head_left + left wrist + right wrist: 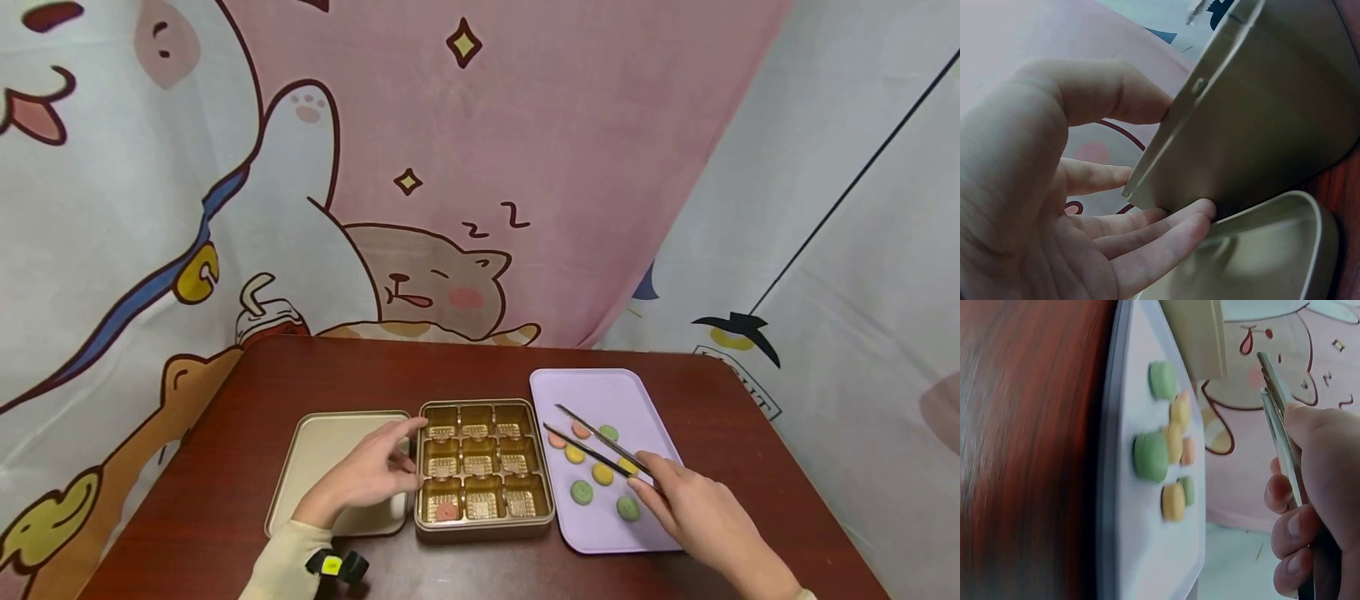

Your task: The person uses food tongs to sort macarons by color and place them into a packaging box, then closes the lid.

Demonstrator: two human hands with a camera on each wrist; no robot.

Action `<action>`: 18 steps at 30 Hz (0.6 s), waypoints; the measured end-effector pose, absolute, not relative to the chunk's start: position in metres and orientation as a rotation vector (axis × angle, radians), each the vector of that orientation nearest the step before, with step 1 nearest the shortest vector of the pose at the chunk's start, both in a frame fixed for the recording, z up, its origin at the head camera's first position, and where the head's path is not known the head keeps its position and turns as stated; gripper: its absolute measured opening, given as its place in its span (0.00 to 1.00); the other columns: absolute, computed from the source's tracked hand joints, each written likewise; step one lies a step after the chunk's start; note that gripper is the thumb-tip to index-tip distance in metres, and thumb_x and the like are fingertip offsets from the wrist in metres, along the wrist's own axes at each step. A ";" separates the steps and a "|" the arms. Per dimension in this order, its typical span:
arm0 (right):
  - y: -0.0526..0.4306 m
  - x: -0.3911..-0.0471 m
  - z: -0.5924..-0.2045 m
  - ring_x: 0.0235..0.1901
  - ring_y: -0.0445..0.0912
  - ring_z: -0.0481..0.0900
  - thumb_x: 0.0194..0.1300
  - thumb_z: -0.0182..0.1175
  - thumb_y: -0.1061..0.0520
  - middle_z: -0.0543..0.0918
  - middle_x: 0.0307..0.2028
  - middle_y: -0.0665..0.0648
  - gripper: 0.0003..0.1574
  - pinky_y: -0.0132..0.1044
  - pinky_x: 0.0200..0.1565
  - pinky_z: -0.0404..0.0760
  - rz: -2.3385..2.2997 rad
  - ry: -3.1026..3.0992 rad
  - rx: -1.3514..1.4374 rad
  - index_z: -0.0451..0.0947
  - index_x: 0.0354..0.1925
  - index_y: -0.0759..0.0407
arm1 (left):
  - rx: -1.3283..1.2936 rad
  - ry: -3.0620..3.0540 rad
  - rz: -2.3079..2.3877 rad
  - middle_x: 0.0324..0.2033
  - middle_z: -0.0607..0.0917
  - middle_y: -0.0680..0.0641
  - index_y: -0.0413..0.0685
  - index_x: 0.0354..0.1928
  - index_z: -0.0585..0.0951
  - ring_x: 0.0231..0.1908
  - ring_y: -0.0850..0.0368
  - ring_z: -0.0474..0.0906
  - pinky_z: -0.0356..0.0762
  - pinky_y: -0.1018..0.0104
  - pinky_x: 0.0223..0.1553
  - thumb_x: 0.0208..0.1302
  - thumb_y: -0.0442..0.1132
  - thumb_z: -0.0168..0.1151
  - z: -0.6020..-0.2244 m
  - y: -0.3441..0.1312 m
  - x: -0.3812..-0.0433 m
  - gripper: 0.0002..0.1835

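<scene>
My left hand [371, 468] touches the left side of a gold tin [480, 527] with a gold compartment insert, its fingertips along the rim and wall. In the left wrist view, spread, fairly straight fingers [1160, 250] lie against the tin's outer wall [1260, 119]. One pink macaron [446, 511] sits in the front left compartment. My right hand [708, 517] grips metal tongs [604, 438], whose arms stand apart over a lavender tray [622, 537]. Between and around them lie several green macarons [581, 492], yellow macarons [602, 473] and two orange-pink macarons [581, 429]. Nothing is between the tong tips.
A gold lid [330, 442] lies on the left of the dark red-brown table [480, 367], partly behind my left hand. Behind the table hangs a cartoon-printed cloth [570, 167]. A black wrist strap [337, 566] is on my left sleeve.
</scene>
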State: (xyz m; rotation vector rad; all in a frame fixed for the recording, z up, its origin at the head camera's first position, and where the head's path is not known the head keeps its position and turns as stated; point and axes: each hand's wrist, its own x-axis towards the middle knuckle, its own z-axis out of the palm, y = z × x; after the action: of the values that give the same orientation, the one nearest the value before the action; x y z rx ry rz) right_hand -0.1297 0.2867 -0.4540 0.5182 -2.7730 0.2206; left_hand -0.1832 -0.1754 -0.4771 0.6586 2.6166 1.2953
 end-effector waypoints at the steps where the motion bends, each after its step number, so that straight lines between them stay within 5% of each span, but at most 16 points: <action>1: 0.289 -0.131 -0.455 0.32 0.41 0.84 0.67 0.72 0.46 0.89 0.41 0.53 0.24 0.45 0.29 0.85 0.219 -2.789 0.499 0.83 0.55 0.55 | 0.656 2.615 1.297 0.66 0.75 0.35 0.41 0.77 0.67 0.40 0.57 0.85 0.83 0.65 0.44 0.53 0.34 0.75 -0.477 -0.175 -0.183 0.47; 10: 0.302 -0.138 -0.463 0.34 0.46 0.85 0.70 0.69 0.44 0.89 0.42 0.57 0.26 0.51 0.31 0.86 0.220 -2.947 0.361 0.82 0.57 0.61 | 0.663 2.624 1.287 0.66 0.75 0.35 0.42 0.77 0.67 0.41 0.57 0.85 0.83 0.64 0.45 0.54 0.35 0.75 -0.479 -0.176 -0.184 0.47; 18: 0.305 -0.142 -0.464 0.27 0.42 0.76 0.71 0.67 0.44 0.86 0.35 0.53 0.26 0.44 0.24 0.79 0.192 -3.061 0.290 0.80 0.55 0.61 | 0.651 2.625 1.286 0.66 0.75 0.35 0.41 0.77 0.67 0.41 0.58 0.85 0.83 0.65 0.45 0.53 0.34 0.75 -0.478 -0.175 -0.184 0.47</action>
State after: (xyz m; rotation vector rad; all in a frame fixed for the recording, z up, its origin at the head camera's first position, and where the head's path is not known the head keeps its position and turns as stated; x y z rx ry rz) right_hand -0.1417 0.3047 -0.4642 0.2900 -3.0611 0.1920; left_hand -0.1835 -0.1751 -0.4780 0.6507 2.6254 1.2862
